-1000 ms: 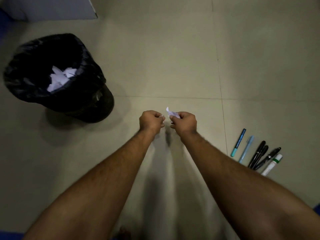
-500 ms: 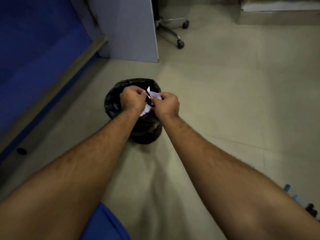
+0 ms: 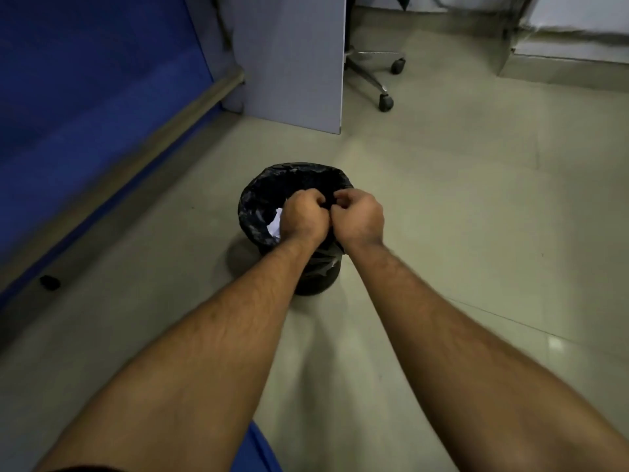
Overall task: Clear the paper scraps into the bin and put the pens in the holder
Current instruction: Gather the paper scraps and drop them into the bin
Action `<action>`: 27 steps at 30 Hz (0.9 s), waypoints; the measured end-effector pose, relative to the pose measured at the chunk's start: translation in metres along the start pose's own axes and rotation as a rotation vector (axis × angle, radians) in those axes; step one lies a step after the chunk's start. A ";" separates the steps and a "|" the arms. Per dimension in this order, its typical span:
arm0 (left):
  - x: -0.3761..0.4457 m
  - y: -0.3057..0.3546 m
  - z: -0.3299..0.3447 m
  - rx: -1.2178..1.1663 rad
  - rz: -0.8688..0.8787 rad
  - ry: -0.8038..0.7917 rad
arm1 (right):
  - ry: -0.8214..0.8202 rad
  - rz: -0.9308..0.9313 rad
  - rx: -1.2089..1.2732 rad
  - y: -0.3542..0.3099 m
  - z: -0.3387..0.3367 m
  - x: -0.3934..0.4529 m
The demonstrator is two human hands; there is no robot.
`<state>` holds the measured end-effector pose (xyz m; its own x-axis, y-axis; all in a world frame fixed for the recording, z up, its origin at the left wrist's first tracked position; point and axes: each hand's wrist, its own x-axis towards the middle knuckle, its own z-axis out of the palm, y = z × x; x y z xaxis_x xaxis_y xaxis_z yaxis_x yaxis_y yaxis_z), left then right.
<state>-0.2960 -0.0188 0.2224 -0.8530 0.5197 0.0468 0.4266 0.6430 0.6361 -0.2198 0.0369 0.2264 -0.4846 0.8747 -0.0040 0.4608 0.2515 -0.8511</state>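
Observation:
A black bin (image 3: 258,185) lined with a black bag stands on the floor ahead of me. White paper scraps (image 3: 275,223) lie inside it, partly hidden behind my left hand. My left hand (image 3: 301,218) and my right hand (image 3: 359,218) hover side by side over the bin's opening, knuckles up and fingers curled inward. No paper shows between the fingers. No pens or pen holder are in view.
A blue partition (image 3: 85,107) with a wooden skirting runs along the left. A grey panel (image 3: 292,59) stands behind the bin, with an office chair base and castors (image 3: 386,102) to its right. Beige floor tiles (image 3: 476,216) surround the bin.
My view swung left from the pens to the bin. Both hands carried a white scrap over the bin; the scrap seen between my fingers half a second ago no longer shows.

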 end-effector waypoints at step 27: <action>-0.240 -0.027 0.241 0.637 0.269 -0.833 | -0.081 0.522 -0.363 0.332 -0.124 -0.164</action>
<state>-0.0309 -0.0257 0.0085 -0.3382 0.7520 -0.5657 0.8522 0.4998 0.1549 0.1051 0.0281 0.0092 -0.1766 0.8894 -0.4216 0.8667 -0.0625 -0.4948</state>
